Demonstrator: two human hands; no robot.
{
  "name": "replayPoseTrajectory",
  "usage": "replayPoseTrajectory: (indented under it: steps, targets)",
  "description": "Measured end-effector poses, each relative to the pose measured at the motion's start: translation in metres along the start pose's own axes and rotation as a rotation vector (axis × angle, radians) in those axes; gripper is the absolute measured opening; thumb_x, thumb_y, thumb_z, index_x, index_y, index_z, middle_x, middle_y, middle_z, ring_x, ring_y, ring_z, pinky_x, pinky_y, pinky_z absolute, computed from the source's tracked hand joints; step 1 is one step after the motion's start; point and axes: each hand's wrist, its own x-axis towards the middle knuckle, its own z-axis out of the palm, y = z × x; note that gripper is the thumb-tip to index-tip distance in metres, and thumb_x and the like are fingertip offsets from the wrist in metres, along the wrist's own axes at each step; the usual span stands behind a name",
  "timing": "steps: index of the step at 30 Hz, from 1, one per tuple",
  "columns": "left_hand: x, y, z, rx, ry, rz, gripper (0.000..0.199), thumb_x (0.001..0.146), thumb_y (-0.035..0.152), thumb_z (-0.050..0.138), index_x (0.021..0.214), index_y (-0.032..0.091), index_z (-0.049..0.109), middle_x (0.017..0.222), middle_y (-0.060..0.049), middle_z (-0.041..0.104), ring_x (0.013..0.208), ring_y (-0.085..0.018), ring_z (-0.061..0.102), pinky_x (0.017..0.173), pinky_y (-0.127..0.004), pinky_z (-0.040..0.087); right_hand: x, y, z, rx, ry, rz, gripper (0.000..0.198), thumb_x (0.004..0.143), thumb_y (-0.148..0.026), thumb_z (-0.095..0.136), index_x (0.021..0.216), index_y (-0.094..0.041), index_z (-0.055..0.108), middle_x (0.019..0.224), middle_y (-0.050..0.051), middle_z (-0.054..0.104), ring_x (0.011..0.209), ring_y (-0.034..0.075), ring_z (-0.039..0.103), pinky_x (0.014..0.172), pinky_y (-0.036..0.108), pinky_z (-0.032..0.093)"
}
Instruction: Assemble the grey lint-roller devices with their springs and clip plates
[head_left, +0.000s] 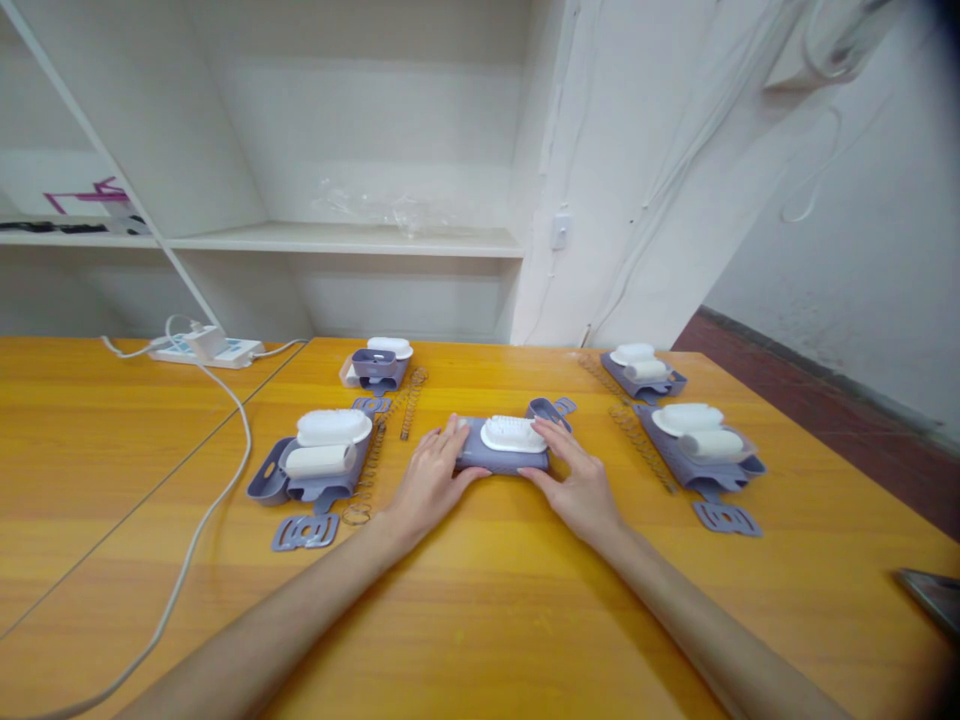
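Note:
A grey-purple plastic housing (499,460) lies on the table in front of me, with a ridged white oval piece (514,434) on top of it. My left hand (439,465) grips its left end, fingers over the top and thumb along the near edge. At the right end my right hand (574,478) holds the same housing, fingertips against the white oval piece and thumb at the near edge. Just behind it, partly hidden, sit a small grey-purple cup (549,411) and a flat slotted plate (565,405).
Similar sets stand on both sides: grey-purple housings (360,468) with white ovals (688,419), white rollers (321,461), slotted plates (726,518) and coiled springs (643,447). A power strip (206,349) with a white cable (225,490) lies at left. A dark flat object (930,598) is at right.

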Motion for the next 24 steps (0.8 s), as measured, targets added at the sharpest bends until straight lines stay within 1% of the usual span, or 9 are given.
replayPoseTrajectory:
  steps: [3, 6, 11, 16, 18, 22, 24]
  targets:
    - [-0.0021, 0.0019, 0.0015, 0.005, 0.011, -0.012, 0.059, 0.082, 0.041, 0.059, 0.132, 0.018, 0.039, 0.135, -0.018, 0.045, 0.123, -0.028, 0.045, 0.098, -0.048, 0.040, 0.0010, 0.0014, -0.0010, 0.014, 0.028, -0.013, 0.047, 0.075, -0.027, 0.066, 0.120, -0.023, 0.056, 0.125, 0.008, 0.057, 0.118, 0.025, 0.051, 0.106, 0.049, 0.035]
    - [-0.0031, 0.0025, 0.0029, 0.000, 0.017, -0.028, 0.059, 0.083, 0.041, 0.057, 0.133, 0.018, 0.037, 0.136, -0.018, 0.044, 0.124, -0.028, 0.044, 0.098, -0.047, 0.040, 0.0009, 0.0014, -0.0021, 0.024, 0.020, -0.016, 0.047, 0.076, -0.026, 0.065, 0.121, -0.023, 0.055, 0.124, 0.007, 0.058, 0.117, 0.024, 0.052, 0.108, 0.048, 0.033]
    - [-0.0012, 0.0003, 0.0010, -0.021, 0.021, -0.025, 0.057, 0.081, 0.041, 0.059, 0.129, 0.017, 0.043, 0.134, -0.017, 0.046, 0.124, -0.027, 0.044, 0.100, -0.045, 0.040, -0.0002, 0.0048, -0.0029, 0.049, -0.019, 0.061, 0.053, 0.075, -0.027, 0.066, 0.126, -0.023, 0.051, 0.127, 0.007, 0.056, 0.121, 0.027, 0.048, 0.104, 0.049, 0.038]
    - [0.0007, -0.0005, -0.0017, -0.038, 0.017, -0.016, 0.055, 0.081, 0.039, 0.061, 0.128, 0.017, 0.045, 0.133, -0.016, 0.048, 0.124, -0.027, 0.044, 0.100, -0.045, 0.040, -0.0008, 0.0073, -0.0050, 0.048, -0.053, 0.014, 0.051, 0.076, -0.026, 0.065, 0.126, -0.023, 0.052, 0.129, 0.006, 0.054, 0.123, 0.025, 0.046, 0.104, 0.046, 0.039]
    - [0.0011, -0.0006, -0.0015, -0.046, 0.017, -0.012, 0.055, 0.080, 0.038, 0.061, 0.128, 0.017, 0.044, 0.133, -0.016, 0.047, 0.125, -0.027, 0.043, 0.100, -0.045, 0.040, -0.0005, 0.0071, -0.0054, 0.058, -0.043, 0.029, 0.052, 0.075, -0.028, 0.066, 0.125, -0.023, 0.052, 0.127, 0.007, 0.056, 0.121, 0.026, 0.048, 0.103, 0.046, 0.040]
    - [0.0013, 0.0006, -0.0008, -0.036, 0.018, -0.026, 0.057, 0.082, 0.037, 0.059, 0.132, 0.017, 0.039, 0.136, -0.017, 0.044, 0.127, -0.027, 0.041, 0.101, -0.046, 0.039, 0.0010, 0.0075, -0.0040, 0.120, -0.026, 0.116, 0.058, 0.074, -0.031, 0.068, 0.128, -0.022, 0.048, 0.121, 0.009, 0.060, 0.110, 0.026, 0.058, 0.099, 0.045, 0.044]
    - [0.0013, 0.0017, -0.0009, -0.032, 0.015, -0.044, 0.057, 0.083, 0.037, 0.058, 0.133, 0.018, 0.037, 0.137, -0.016, 0.043, 0.127, -0.027, 0.040, 0.101, -0.046, 0.038, 0.0018, 0.0073, -0.0031, 0.101, -0.020, 0.109, 0.059, 0.074, -0.032, 0.067, 0.129, -0.022, 0.046, 0.122, 0.009, 0.059, 0.112, 0.025, 0.056, 0.100, 0.044, 0.043]
